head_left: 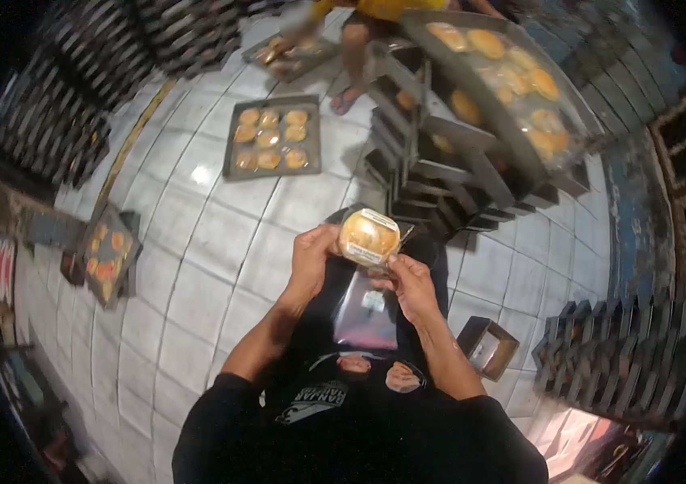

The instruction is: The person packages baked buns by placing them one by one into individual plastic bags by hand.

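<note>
A round golden bun [370,235] in a clear printed wrapper is held up above my lap. My left hand [312,256] grips its left side between thumb and fingers. At its lower right edge, my right hand [412,282] pinches the wrapper. Below them, a stack of clear plastic bags [366,313] lies on my lap. On the floor ahead is a dark square tray [230,161] bearing several wrapped buns in rows.
Stacked trays rise at the front right, the top tray [512,129] loaded with wrapped buns. Another person's foot [349,98] is beside a farther tray [299,68]. More trays [109,258] lie left; a small box [488,348] and a tray stack [625,355] are at right.
</note>
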A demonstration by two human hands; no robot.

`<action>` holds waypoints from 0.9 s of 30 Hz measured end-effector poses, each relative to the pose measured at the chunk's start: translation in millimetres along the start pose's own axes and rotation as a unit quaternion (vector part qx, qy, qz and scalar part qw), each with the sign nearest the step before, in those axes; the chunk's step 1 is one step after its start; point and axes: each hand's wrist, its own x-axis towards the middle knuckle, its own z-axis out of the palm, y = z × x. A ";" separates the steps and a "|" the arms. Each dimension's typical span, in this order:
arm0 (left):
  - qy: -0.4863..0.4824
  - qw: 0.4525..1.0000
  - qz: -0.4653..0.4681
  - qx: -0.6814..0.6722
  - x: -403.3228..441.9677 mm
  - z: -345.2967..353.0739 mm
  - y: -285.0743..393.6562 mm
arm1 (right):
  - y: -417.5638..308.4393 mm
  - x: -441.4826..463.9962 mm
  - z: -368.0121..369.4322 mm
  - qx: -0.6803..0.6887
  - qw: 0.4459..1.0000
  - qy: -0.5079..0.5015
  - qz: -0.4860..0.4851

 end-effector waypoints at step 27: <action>-0.305 0.919 -0.150 0.199 -41.9 6.4 -0.1 | -96.9 -92.6 -42.4 -0.274 0.949 -0.143 -0.062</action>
